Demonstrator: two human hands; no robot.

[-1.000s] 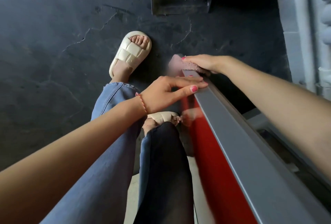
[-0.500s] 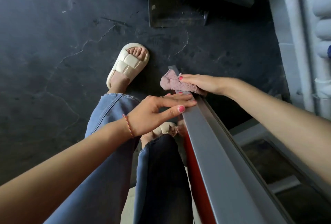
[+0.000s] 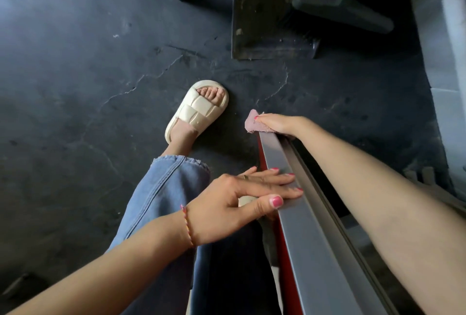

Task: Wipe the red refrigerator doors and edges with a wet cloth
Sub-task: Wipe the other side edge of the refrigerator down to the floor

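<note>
I look straight down along the open red refrigerator door [image 3: 285,251], of which only a thin red strip shows beside its grey top edge [image 3: 317,246]. My right hand [image 3: 280,124] presses a pink cloth [image 3: 253,123] onto the far end of that grey edge, fingers curled over the cloth. My left hand [image 3: 242,201] lies flat on the same edge nearer to me, fingers stretched across it and thumb along its side, holding nothing. A dark rubber seal [image 3: 335,216] runs along the right of the grey edge.
Dark cracked floor [image 3: 88,88] below. My foot in a cream sandal [image 3: 199,109] and my jeans leg [image 3: 164,201] stand left of the door. A dustpan [image 3: 254,32] with a brush [image 3: 343,13] lies at the top. A pale wall [image 3: 443,62] is on the right.
The view has tilted, so the door edge now runs lower in the frame. My right hand and cloth stay at the far end of the edge, and my left hand sits farther back from them.
</note>
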